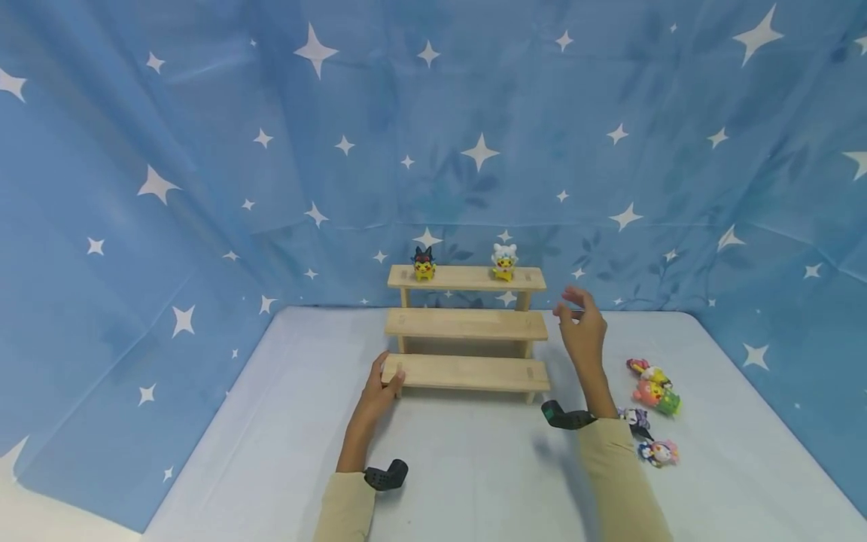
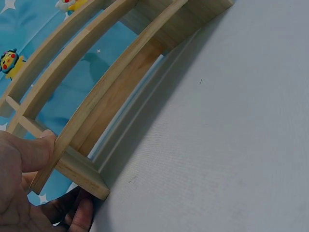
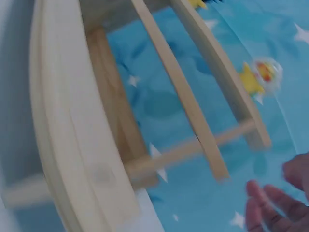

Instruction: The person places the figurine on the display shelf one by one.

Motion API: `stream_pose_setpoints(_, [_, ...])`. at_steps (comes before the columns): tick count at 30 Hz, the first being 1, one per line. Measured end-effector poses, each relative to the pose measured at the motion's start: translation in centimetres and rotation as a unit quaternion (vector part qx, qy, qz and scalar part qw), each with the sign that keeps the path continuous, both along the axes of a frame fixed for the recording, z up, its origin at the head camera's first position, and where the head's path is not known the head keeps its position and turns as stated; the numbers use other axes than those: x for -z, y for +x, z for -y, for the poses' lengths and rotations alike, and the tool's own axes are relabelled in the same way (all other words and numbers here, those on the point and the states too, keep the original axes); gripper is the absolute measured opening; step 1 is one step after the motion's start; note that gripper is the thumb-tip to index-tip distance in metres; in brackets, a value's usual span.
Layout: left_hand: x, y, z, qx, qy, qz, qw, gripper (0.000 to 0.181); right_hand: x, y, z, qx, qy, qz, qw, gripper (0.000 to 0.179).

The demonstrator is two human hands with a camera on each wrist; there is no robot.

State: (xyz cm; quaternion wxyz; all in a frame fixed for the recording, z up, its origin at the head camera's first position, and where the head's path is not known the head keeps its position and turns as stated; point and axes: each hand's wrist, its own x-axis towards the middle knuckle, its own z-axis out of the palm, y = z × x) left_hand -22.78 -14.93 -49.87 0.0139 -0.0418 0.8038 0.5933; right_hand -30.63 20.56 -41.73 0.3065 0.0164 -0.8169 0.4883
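Observation:
A three-step wooden display stand (image 1: 467,325) rises in the middle of the table. On its top step are a yellow figurine with a dark eared hood (image 1: 424,265) at the left and a yellow figurine with a white fluffy hood (image 1: 504,263) at the right. My left hand (image 1: 371,395) grips the lowest step's left end; in the left wrist view its thumb (image 2: 41,150) lies against the wood. Just right of the stand, my right hand (image 1: 584,327) is raised with loosely bent fingers. The right wrist view shows nothing between those fingers (image 3: 277,208).
Several colourful figurines (image 1: 657,395) lie on the white table (image 1: 467,467) at the right, beside my right forearm. Behind the stand hangs a blue star-patterned curtain (image 1: 433,113), which also closes in both sides.

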Motion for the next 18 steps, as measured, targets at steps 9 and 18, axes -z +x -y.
stream_pose_setpoints(9, [-0.2,0.3,0.3,-0.006,-0.01,0.006,0.9999,0.067,0.6,1.6,-5.5,0.043,0.11,0.1,0.9879,0.029])
stream_pose_setpoints(18, [-0.1,0.2,0.0,0.002,-0.003,0.006,1.0,0.068,1.7,2.7,-10.6,0.076,0.232,0.214,0.946,0.033])
